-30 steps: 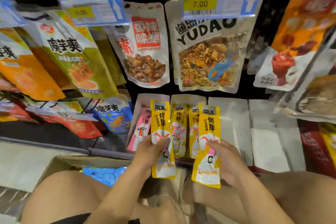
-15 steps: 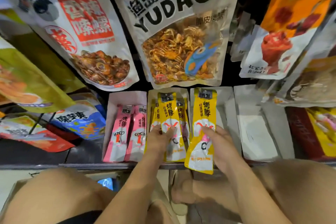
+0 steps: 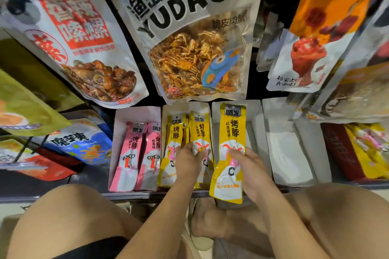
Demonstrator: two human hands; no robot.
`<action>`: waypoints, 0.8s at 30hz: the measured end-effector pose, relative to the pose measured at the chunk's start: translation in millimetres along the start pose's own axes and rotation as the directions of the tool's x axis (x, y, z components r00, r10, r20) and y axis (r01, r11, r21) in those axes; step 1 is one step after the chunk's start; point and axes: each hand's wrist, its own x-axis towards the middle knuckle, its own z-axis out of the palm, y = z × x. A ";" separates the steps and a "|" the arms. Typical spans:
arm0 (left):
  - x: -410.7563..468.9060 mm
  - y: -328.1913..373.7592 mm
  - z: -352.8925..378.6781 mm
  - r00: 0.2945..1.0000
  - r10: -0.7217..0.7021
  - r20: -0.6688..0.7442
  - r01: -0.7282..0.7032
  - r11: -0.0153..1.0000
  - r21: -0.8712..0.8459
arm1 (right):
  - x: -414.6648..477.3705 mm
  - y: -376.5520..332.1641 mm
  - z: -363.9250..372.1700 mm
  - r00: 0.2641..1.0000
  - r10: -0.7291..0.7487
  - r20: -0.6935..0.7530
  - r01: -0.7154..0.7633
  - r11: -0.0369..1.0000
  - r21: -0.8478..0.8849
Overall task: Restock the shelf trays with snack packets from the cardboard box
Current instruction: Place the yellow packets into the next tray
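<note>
Leaning in closer than 1 second ago, we have put our left hand [image 3: 189, 161] down into the middle tray [image 3: 205, 108]. Its yellow packet [image 3: 200, 130] now stands with the other yellow ones there, and the fingers pinch it near the middle. Our right hand [image 3: 251, 174] has moved the second yellow packet [image 3: 232, 132] over the next tray [image 3: 255, 111] (a white one), with the thumb pinching on the front. So we think 1 packet is almost in and 1 is left. The right fingers behind the packet are hidden. The yellow packets overlap, so we cannot count them. We cannot make out the cardboard box past our knees [image 3: 69, 221].
</note>
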 end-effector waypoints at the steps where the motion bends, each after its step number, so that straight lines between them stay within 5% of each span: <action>1: -1.1 1.0 -2.6 1.000 0.013 0.020 -0.013 1.000 0.008 | -1.0 0.6 0.2 1.000 0.005 0.003 -0.005 1.000 -0.006; 7: -10.9 -5.0 -35.7 0.998 0.046 -0.038 -0.044 0.998 0.043 | -8.2 5.6 6.3 1.000 -0.005 0.024 0.006 0.999 -0.038; 12: -13.7 -13.7 -72.7 0.978 -0.030 -0.207 -0.007 0.985 -0.175 | -16.2 9.1 19.6 0.999 -0.027 0.044 0.029 0.998 -0.062; 15: -8.9 -32.7 -88.8 0.955 -0.029 -0.294 0.000 0.995 -0.099 | -23.4 9.4 31.7 0.998 -0.014 0.057 0.019 0.996 -0.086; 24: -8.0 -87.3 -83.7 0.975 -0.201 -0.096 0.187 0.973 -0.133 | -2.8 22.4 91.8 0.999 0.040 0.035 -0.032 0.976 -0.215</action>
